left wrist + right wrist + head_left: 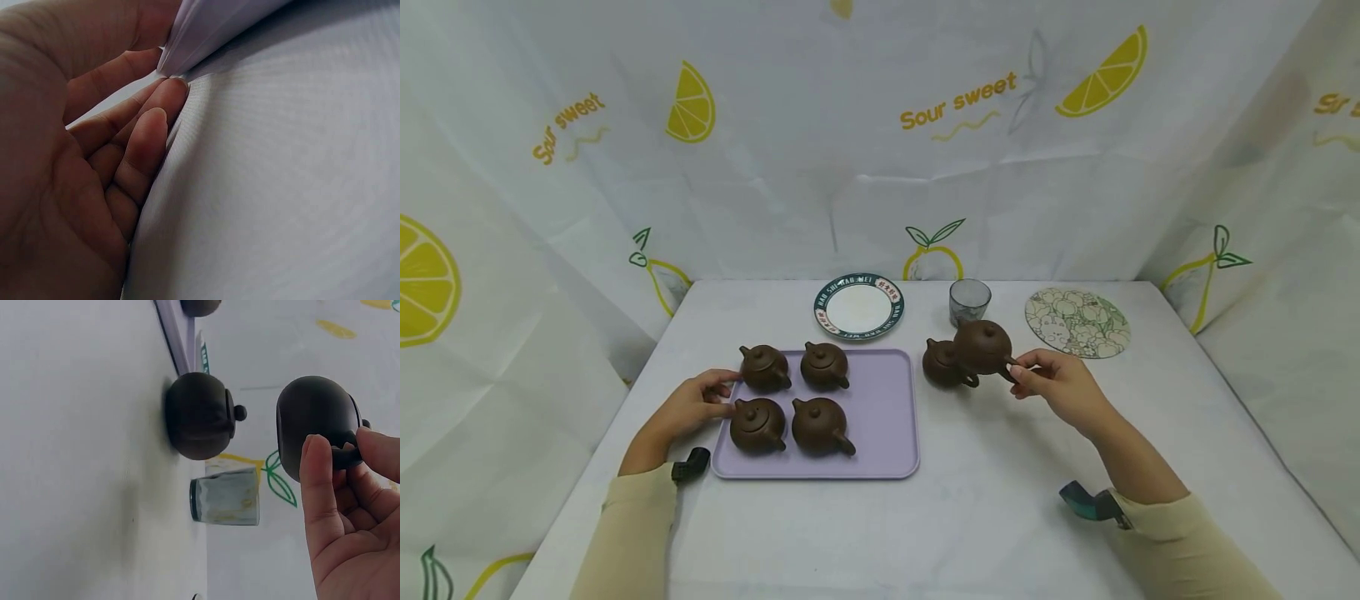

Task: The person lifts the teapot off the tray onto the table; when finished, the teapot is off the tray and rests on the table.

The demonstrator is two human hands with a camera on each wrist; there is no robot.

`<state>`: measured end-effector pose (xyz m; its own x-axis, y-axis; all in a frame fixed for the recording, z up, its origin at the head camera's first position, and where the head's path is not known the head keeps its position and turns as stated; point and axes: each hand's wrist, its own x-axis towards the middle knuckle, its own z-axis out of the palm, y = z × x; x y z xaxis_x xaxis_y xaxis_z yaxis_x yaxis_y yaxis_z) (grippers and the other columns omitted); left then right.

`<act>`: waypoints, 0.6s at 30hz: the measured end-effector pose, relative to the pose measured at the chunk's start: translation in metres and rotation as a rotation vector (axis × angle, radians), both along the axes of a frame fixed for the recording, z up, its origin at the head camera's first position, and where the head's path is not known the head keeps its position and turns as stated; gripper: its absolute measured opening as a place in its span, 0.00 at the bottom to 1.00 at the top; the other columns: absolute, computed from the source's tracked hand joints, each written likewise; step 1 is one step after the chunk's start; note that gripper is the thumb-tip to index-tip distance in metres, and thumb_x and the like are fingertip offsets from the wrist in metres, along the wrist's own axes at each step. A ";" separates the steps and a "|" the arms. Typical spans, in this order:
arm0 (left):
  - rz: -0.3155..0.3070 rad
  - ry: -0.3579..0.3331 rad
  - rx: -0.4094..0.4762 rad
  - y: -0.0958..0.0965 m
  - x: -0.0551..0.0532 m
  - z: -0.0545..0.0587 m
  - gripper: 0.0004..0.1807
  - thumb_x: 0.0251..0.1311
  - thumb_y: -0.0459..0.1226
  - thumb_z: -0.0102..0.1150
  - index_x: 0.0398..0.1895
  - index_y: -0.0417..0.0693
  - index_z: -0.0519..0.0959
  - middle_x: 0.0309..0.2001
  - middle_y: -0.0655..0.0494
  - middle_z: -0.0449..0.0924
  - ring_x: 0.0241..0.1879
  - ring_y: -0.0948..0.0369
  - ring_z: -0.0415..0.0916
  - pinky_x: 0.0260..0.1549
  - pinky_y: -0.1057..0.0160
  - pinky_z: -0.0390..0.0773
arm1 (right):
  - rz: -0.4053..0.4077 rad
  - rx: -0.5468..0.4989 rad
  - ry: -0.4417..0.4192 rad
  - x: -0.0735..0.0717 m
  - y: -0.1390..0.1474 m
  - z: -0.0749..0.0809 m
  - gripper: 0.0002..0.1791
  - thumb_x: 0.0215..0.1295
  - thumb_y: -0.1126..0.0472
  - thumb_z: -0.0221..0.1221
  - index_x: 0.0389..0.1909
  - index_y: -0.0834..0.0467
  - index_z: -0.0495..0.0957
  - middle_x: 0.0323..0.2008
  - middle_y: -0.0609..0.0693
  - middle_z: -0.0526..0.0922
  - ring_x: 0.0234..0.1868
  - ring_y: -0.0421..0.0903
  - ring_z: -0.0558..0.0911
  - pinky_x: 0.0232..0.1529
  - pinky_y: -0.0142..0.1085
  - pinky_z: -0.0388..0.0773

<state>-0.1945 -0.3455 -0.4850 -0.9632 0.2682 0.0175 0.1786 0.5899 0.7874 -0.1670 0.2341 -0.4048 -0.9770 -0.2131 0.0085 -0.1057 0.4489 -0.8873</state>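
My right hand [1056, 385] pinches a dark brown teapot [982, 347] by its handle, raised above the table. A second brown teapot [942, 363] sits on the table just left of it, partly overlapped in the head view. In the right wrist view, thumb and fingers close on the handle of the held teapot [319, 419]. At the left rim of a lilac tray [882, 417], my left hand [688, 406] grips the edge with thumb and fingers; the tray hides the thumb's tip in the left wrist view. Several matching teapots [760, 427] stand on the tray's left and middle.
Behind the tray lies a round plate [859, 307] with a dark green lettered rim. A clear glass [968, 300] stands behind the held teapot. Right of it lies a round patterned mat [1077, 322]. A white curtain [820, 125] with lemon prints hangs behind the table.
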 end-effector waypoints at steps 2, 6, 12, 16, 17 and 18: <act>0.002 -0.004 -0.002 0.000 0.000 0.000 0.30 0.51 0.31 0.70 0.60 0.37 0.74 0.41 0.47 0.79 0.38 0.60 0.76 0.39 0.67 0.73 | -0.010 0.001 -0.003 -0.002 0.005 -0.001 0.17 0.69 0.57 0.59 0.46 0.69 0.76 0.36 0.61 0.84 0.36 0.55 0.85 0.42 0.34 0.78; 0.007 -0.012 -0.002 0.000 0.000 0.001 0.31 0.50 0.30 0.70 0.60 0.37 0.74 0.41 0.48 0.79 0.39 0.59 0.76 0.39 0.67 0.73 | -0.024 0.010 -0.019 -0.006 0.015 -0.007 0.18 0.70 0.57 0.58 0.46 0.70 0.75 0.37 0.62 0.84 0.37 0.56 0.85 0.42 0.33 0.79; 0.007 -0.009 -0.022 0.008 0.005 0.013 0.30 0.51 0.27 0.68 0.60 0.33 0.73 0.41 0.44 0.79 0.39 0.57 0.76 0.38 0.67 0.72 | -0.052 0.011 -0.066 -0.014 0.025 -0.021 0.19 0.70 0.57 0.58 0.46 0.72 0.75 0.41 0.67 0.82 0.37 0.51 0.85 0.42 0.34 0.79; -0.008 -0.013 -0.020 0.017 0.013 0.030 0.29 0.51 0.26 0.68 0.59 0.30 0.73 0.42 0.40 0.79 0.39 0.54 0.76 0.37 0.66 0.73 | -0.069 0.031 -0.111 -0.019 0.031 -0.032 0.19 0.70 0.56 0.58 0.47 0.71 0.75 0.42 0.65 0.82 0.37 0.47 0.85 0.43 0.33 0.77; -0.009 -0.016 -0.021 0.019 0.015 0.034 0.29 0.51 0.26 0.68 0.58 0.30 0.73 0.42 0.39 0.79 0.39 0.54 0.76 0.38 0.67 0.73 | -0.070 0.040 -0.117 -0.020 0.032 -0.034 0.19 0.70 0.55 0.58 0.47 0.71 0.75 0.42 0.63 0.82 0.38 0.46 0.85 0.43 0.32 0.77; -0.006 -0.020 -0.021 0.020 0.016 0.036 0.29 0.51 0.27 0.68 0.59 0.30 0.73 0.42 0.39 0.79 0.39 0.53 0.76 0.38 0.67 0.73 | -0.069 0.046 -0.121 -0.021 0.033 -0.037 0.19 0.70 0.55 0.58 0.46 0.71 0.76 0.42 0.63 0.82 0.38 0.47 0.85 0.43 0.32 0.77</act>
<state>-0.1782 -0.3251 -0.4491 -0.9617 0.2739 -0.0077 0.1661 0.6050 0.7787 -0.1883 0.2675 -0.4416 -0.9825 -0.1433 -0.1187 0.0334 0.4916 -0.8702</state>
